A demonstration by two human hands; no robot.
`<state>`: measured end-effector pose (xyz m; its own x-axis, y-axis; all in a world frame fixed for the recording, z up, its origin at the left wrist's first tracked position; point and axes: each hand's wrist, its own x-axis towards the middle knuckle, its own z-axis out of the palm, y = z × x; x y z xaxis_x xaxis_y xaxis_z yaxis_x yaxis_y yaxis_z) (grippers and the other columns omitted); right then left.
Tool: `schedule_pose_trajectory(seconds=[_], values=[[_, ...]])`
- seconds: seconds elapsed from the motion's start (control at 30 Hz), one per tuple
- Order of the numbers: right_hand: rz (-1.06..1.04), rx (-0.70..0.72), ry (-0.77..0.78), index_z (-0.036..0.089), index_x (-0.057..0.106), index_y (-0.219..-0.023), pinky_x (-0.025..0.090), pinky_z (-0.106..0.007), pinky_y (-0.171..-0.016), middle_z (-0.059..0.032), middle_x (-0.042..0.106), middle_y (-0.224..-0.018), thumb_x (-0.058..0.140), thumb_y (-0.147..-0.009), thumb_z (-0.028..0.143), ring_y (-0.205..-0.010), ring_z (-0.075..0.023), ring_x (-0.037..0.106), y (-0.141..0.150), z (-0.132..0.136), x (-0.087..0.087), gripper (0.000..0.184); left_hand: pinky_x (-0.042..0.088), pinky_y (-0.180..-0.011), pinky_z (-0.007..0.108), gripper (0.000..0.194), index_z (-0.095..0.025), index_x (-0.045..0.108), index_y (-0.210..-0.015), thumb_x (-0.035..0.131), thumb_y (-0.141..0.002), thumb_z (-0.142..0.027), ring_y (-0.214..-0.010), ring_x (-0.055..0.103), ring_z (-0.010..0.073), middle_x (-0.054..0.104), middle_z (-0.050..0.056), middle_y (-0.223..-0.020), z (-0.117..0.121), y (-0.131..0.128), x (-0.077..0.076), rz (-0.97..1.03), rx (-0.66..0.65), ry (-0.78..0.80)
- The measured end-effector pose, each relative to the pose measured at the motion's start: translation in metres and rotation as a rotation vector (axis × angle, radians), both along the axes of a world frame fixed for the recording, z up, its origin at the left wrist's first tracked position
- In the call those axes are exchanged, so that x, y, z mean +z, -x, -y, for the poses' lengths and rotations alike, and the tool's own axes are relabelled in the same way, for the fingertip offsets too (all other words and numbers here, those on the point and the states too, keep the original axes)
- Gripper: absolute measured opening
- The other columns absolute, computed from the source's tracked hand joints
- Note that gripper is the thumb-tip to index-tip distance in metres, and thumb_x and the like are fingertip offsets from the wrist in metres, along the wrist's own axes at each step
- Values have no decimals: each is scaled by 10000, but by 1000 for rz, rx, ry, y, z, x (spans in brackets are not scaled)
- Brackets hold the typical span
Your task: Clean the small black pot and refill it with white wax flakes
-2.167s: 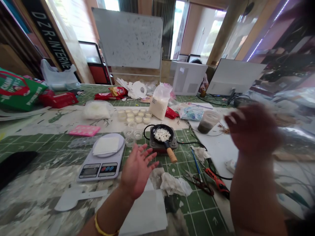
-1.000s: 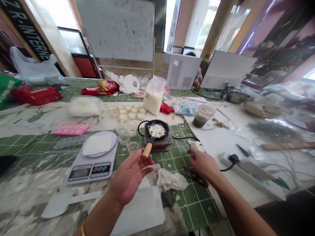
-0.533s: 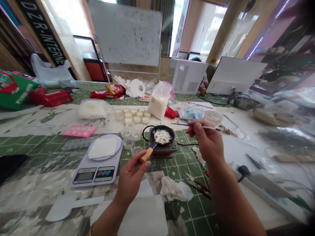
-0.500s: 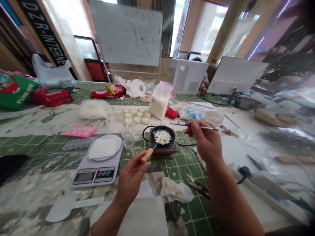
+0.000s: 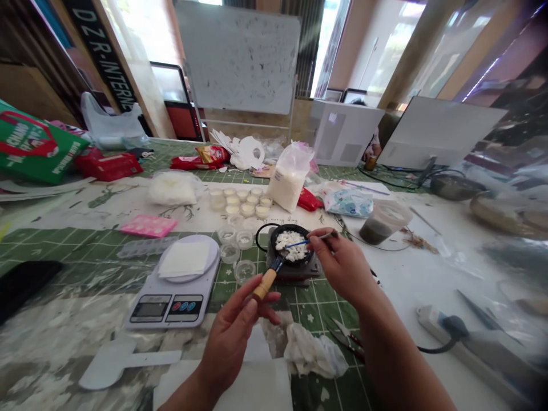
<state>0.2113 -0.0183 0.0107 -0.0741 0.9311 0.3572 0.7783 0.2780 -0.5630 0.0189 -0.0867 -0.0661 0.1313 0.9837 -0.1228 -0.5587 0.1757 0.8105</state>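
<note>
My left hand (image 5: 237, 322) is closed round the wooden handle (image 5: 265, 283) of a small black frying pan (image 5: 305, 262), its fingertips spread beneath. The pan rests on a small hotplate (image 5: 295, 277) and holds white, crumbly flakes (image 5: 286, 238). Pinched in my right hand (image 5: 342, 265) is a thin stick with a blue end (image 5: 299, 244), whose tip touches the flakes. Several clear round cups (image 5: 230, 252) stand left of the pan. Farther back are several cups filled with pale material (image 5: 247, 210), beside a clear bag of white granules (image 5: 289, 182).
Left of my hands lie a kitchen scale (image 5: 188, 285) with white sheets on it, a pink mould (image 5: 148, 226) and a white paddle (image 5: 111, 362). Crumpled tissue (image 5: 314, 351) and scissors (image 5: 346, 337) lie near my right forearm. A power strip (image 5: 432, 322) with a black plug sits at right.
My right hand has moved down and left, bringing the stick's blue tip from above the pan's right side into the white flakes. The left hand's fingers have opened slightly under the handle.
</note>
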Motion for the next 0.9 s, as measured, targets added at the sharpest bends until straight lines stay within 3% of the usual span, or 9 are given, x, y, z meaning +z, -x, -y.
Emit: schedule_pose_trajectory(seconds=[0.13, 0.27, 0.5, 0.9], values=[[13, -48, -61, 196, 587, -839, 396, -263, -657, -37, 653, -841, 403, -853, 358, -712, -151, 581, -3, 4, 0, 246, 409, -857, 428, 314, -217, 587, -1126, 509, -822, -233, -791, 625, 215, 657, 110, -1025, 3, 4, 4, 107, -106, 20], [21, -45, -108, 211, 602, -913, 402, -267, -659, -28, 660, -805, 427, -843, 351, -717, -160, 584, -3, 4, 1, 234, 391, -869, 445, 319, -205, 588, -1128, 486, -828, -237, -839, 618, 242, 648, 127, -1045, 4, 6, 5, 164, -122, 1], [136, -133, -157, 207, 609, -874, 379, -337, -758, -40, 669, -776, 431, -837, 356, -754, -193, 585, -16, 1, 5, 235, 386, -866, 451, 323, -195, 586, -1123, 445, -833, -213, -836, 614, 241, 638, 129, -1063, 4, 6, 5, 212, -156, -24], [170, -1, -107, 233, 622, -866, 322, -369, -850, -12, 682, -823, 471, -825, 318, -844, -194, 583, -8, 0, -2, 179, 380, -848, 455, 361, -156, 561, -1133, 329, -857, -180, -816, 615, 248, 632, 154, -1054, 7, 7, 10, 288, -190, -18]])
